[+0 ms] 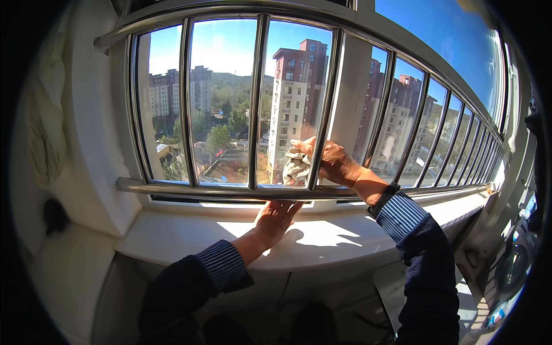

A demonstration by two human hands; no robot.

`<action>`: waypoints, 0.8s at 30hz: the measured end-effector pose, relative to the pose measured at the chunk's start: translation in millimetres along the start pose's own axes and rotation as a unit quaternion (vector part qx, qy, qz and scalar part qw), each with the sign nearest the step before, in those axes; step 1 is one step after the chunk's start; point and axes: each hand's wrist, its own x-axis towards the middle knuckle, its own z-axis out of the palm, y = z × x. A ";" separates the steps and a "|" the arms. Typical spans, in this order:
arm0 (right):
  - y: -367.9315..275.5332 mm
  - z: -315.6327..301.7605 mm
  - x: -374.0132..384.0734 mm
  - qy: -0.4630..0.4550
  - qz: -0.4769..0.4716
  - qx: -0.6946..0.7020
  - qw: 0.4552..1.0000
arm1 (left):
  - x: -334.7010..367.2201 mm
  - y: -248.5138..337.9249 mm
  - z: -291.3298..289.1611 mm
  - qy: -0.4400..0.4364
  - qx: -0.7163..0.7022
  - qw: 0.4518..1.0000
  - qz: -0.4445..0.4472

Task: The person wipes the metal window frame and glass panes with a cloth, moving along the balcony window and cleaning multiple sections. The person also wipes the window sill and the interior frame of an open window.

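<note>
My right hand [339, 163] reaches between the upright bars of a metal window guard. Its fingers are closed on a crumpled, pale grey cloth [297, 165], held at the window glass [224, 103]. Part of the cloth and hand sits behind one bar. Below the guard's lower rail [224, 191], my left hand [275, 222] is over the white windowsill [190, 238] with its fingers stretched out and apart. Its fingertips reach up to the rail's underside, and their ends are partly hidden there. I cannot tell whether they touch the rail.
The guard's curved top rail [230, 10] and closely spaced bars run across the window. A white wall [95, 144] with a hanging pale curtain [46, 115] stands at left. At lower right is a front-loading washing machine [512, 267]. Tall buildings [299, 86] show outside.
</note>
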 end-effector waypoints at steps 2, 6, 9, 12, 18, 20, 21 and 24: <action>-2.4 -4.8 1.0 -0.031 0.018 0.033 0.999 | 2.7 -8.5 -0.5 0.031 0.031 0.999 0.023; -8.5 -13.0 -1.0 -0.078 0.033 0.031 0.996 | 13.8 -11.8 -26.5 -0.087 -0.102 0.991 -0.010; -9.2 -15.9 -6.5 -0.117 0.039 0.011 0.992 | 16.8 -5.3 -64.0 -0.143 -0.115 0.982 0.042; -6.6 -16.3 -10.6 -0.073 -0.022 0.002 0.997 | 28.4 -5.7 -94.4 0.074 -0.220 0.973 0.013; -13.9 -20.2 -11.3 -0.096 0.090 0.121 0.984 | 97.5 -44.6 -86.2 0.165 -0.406 0.893 -0.105; -18.0 -22.5 -11.1 -0.095 0.158 0.229 0.956 | 110.6 -50.7 -76.6 0.170 -0.446 0.874 -0.093; -19.0 -23.8 -10.9 -0.063 0.109 0.181 0.975 | 113.4 -51.7 -73.5 0.163 -0.455 0.870 -0.100; -19.0 -25.0 -9.7 -0.040 0.123 0.219 0.967 | 115.4 -53.4 -70.6 0.161 -0.438 0.881 -0.084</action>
